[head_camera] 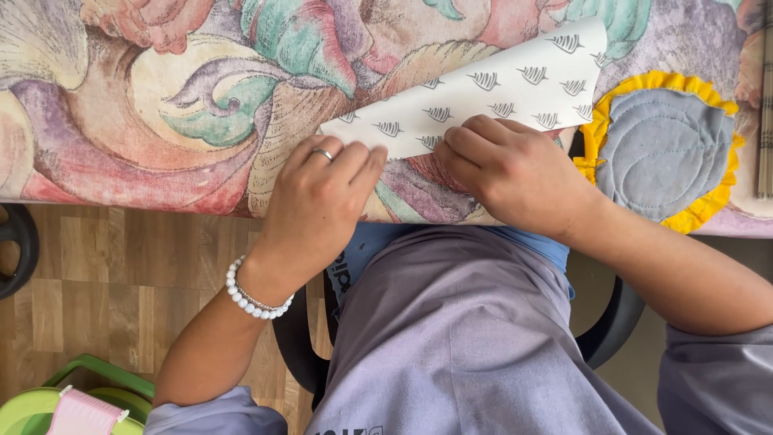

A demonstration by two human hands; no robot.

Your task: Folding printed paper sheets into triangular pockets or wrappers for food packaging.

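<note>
Both hands are down on the paper, a white folded sheet with small grey marks, lying on the table near its edge. Left hand presses flat, fingers together. Right hand curls over the fold, perhaps pinching it; hard to tell. A grey, yellow-frilled mat sits just beside.

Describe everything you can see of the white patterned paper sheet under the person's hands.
The white paper sheet with small grey leaf-like motifs looks thin and matte. It lies folded into a long wedge, slanting from lower left to upper right across the floral tablecloth. The left hand presses its near left end, and the right hand pins its lower edge with bent fingers. Its far corner sits beside a grey quilted round mat with yellow frill.
</note>
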